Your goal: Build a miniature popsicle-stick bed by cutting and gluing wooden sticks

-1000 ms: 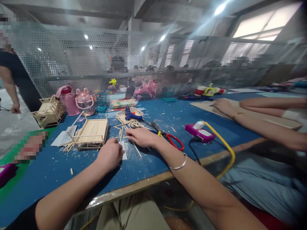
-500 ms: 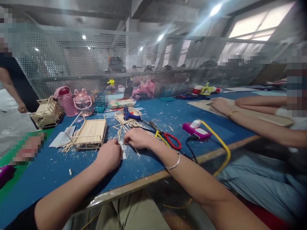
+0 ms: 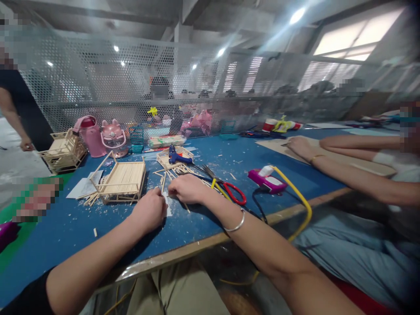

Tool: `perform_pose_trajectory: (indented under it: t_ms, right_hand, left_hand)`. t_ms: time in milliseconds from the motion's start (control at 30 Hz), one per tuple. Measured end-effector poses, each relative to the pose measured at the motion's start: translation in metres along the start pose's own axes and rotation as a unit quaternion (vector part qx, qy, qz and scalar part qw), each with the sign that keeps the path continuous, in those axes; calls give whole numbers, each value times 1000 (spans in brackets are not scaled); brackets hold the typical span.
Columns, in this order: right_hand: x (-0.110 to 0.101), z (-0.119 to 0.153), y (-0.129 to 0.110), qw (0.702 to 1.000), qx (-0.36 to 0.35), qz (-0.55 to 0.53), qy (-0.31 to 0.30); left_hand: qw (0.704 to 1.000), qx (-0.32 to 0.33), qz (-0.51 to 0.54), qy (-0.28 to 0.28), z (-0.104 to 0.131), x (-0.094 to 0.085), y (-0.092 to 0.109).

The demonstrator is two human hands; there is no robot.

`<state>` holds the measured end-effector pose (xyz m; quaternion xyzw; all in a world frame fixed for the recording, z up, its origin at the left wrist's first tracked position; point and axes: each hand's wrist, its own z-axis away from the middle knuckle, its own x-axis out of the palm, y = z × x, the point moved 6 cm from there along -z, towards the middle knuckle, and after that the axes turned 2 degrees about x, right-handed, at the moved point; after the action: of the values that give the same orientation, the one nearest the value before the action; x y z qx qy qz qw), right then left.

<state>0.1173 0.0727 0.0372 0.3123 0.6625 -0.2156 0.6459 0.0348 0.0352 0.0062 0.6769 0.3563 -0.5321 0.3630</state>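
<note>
My left hand (image 3: 151,210) rests at the left edge of a small white paper (image 3: 168,205), its fingers closed on something too small to make out. Across the paper, my right hand (image 3: 185,189) has its fingers pinched together, and what they hold is hidden. Loose wooden sticks (image 3: 162,178) lie just beyond both hands. A small bed-like frame of sticks (image 3: 123,177) stands left of my left hand. Behind my hands, a blue glue gun (image 3: 180,158) rests on a shallow stick tray (image 3: 162,160). Scissors with red and yellow handles (image 3: 234,193) lie right of my right hand.
A purple power socket (image 3: 268,180) with a yellow cable sits on the blue table (image 3: 210,227) at right. Pink bottles (image 3: 92,138) and another stick model (image 3: 64,153) stand back left. A person's arms (image 3: 354,173) rest at right; another person stands far left.
The view has shifted slightly. Both my hands keep nearly the same place and closed pose beside the paper.
</note>
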Motion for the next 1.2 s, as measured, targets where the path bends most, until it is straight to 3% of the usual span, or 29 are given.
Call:
perform_pose_trajectory:
  t_ms: [600,733,1200]
  right_hand:
    - [-5,0,-12,995,-58,59,59]
    - [-3,-1,-10,996,-36,68,39]
    - [-2,-3,-15,991,-83,102,19]
  left_hand:
    - [1000,-6,8,-8,1,-1,0]
    - [1000,-4,7,-3,1,-1,-1]
    - [1000,-9,-6,-16,0,-1,-1]
